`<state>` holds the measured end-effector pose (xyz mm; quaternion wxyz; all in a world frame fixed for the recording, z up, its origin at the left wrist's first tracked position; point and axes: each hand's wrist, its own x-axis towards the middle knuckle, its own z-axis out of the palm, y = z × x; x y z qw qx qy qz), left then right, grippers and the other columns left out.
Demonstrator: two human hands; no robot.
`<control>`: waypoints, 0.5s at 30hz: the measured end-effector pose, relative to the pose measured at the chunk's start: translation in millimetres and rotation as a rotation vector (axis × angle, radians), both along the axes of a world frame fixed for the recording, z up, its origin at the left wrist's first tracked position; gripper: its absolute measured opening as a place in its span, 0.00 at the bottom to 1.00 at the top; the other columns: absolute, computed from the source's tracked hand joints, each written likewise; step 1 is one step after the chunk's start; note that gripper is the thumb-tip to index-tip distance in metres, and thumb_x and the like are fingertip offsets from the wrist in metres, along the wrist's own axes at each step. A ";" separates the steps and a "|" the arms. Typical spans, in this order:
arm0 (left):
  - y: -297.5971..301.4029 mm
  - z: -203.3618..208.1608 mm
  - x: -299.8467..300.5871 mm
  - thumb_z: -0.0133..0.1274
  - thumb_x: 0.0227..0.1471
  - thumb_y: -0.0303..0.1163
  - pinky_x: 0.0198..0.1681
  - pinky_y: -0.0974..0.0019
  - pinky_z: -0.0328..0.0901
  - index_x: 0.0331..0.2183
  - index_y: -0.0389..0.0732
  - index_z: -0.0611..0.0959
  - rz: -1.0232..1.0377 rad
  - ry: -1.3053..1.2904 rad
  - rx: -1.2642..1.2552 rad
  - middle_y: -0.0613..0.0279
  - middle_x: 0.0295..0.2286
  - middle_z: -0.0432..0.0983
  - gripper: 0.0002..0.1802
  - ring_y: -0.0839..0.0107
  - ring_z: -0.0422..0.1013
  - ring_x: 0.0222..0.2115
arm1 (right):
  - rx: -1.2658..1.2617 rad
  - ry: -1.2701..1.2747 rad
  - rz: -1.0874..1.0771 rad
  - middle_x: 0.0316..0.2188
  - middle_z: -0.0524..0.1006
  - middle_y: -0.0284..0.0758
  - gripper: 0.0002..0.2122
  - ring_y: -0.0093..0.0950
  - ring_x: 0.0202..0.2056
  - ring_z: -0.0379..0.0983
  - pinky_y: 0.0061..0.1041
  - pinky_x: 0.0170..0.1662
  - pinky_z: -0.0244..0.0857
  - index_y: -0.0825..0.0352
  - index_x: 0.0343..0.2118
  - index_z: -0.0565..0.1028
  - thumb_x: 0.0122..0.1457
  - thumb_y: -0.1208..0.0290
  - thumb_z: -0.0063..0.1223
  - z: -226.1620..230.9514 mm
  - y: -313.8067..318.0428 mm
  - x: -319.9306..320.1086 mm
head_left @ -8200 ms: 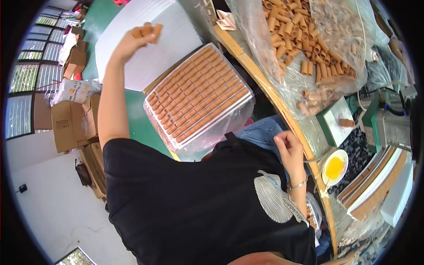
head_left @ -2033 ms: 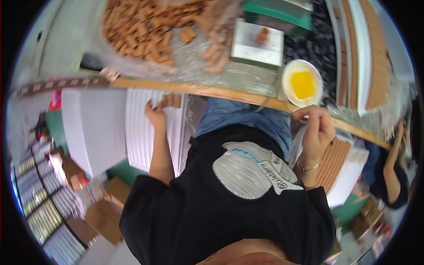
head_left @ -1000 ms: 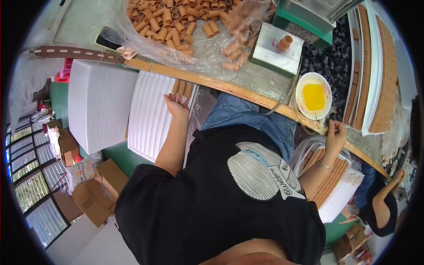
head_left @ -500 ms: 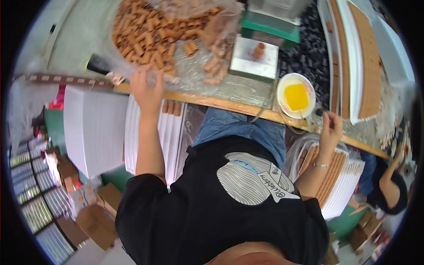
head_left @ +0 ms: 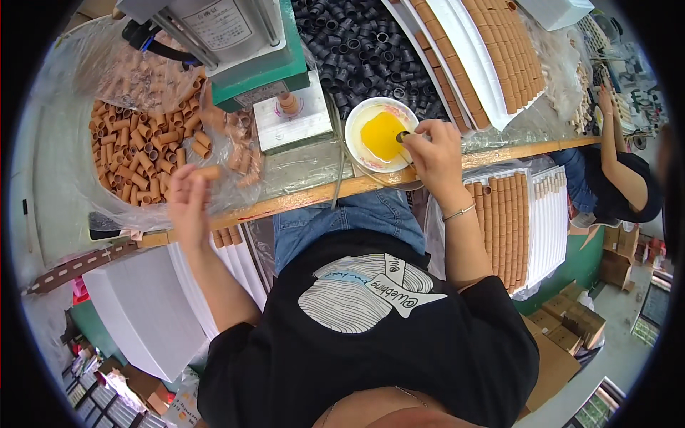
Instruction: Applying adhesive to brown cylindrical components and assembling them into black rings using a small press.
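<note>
My left hand (head_left: 188, 208) is at the front edge of the orange-brown tube pile (head_left: 146, 153), slightly blurred. Its fingertips are closed on one short orange-brown tube (head_left: 207, 172). My right hand (head_left: 438, 158) pinches a small black plastic fitting (head_left: 402, 136) at the right side of a white bowl (head_left: 354, 146), right by its yellow contents (head_left: 381, 135). Between the hands stands a green and grey press (head_left: 262, 82). On the press's white base plate (head_left: 314, 114) one orange-brown piece (head_left: 288, 105) stands upright.
Many black fittings (head_left: 367, 60) lie behind the bowl. Stacked white trays of brown tubes (head_left: 499, 50) stand at the back right; more tubes in trays (head_left: 503, 228) are below the wooden table edge (head_left: 300, 202). A cable (head_left: 338, 160) hangs by the bowl. Another person (head_left: 628, 178) works at far right.
The view has shifted. My left hand has picked up a tube from the pile's edge. My right hand, holding the black fitting, has moved from beside the bowl to its rim near the yellow contents.
</note>
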<state>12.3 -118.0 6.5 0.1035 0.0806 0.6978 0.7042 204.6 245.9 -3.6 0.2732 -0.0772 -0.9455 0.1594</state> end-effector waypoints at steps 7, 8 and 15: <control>118.3 -26.1 48.1 0.50 0.59 0.34 0.30 0.81 0.63 0.50 0.36 0.71 -0.526 -0.712 0.719 0.67 0.38 0.71 0.19 0.81 0.66 0.34 | -0.151 0.041 0.008 0.30 0.71 0.32 0.06 0.33 0.36 0.66 0.33 0.38 0.59 0.64 0.27 0.76 0.44 0.76 0.61 5.1 2.3 -10.1; 132.4 -23.2 52.8 0.49 0.59 0.34 0.30 0.82 0.64 0.49 0.36 0.72 -0.500 -0.802 0.771 0.66 0.37 0.73 0.18 0.81 0.68 0.32 | -0.375 0.108 -0.004 0.31 0.71 0.33 0.05 0.32 0.37 0.67 0.29 0.40 0.60 0.65 0.28 0.76 0.47 0.77 0.61 14.2 -3.2 -9.4; 167.7 -22.3 63.0 0.49 0.60 0.33 0.31 0.82 0.67 0.46 0.38 0.75 -0.494 -0.809 0.726 0.66 0.35 0.76 0.14 0.83 0.71 0.32 | -0.709 0.316 0.160 0.31 0.71 0.33 0.05 0.31 0.36 0.69 0.26 0.40 0.60 0.66 0.28 0.76 0.48 0.77 0.61 37.4 -45.2 -34.5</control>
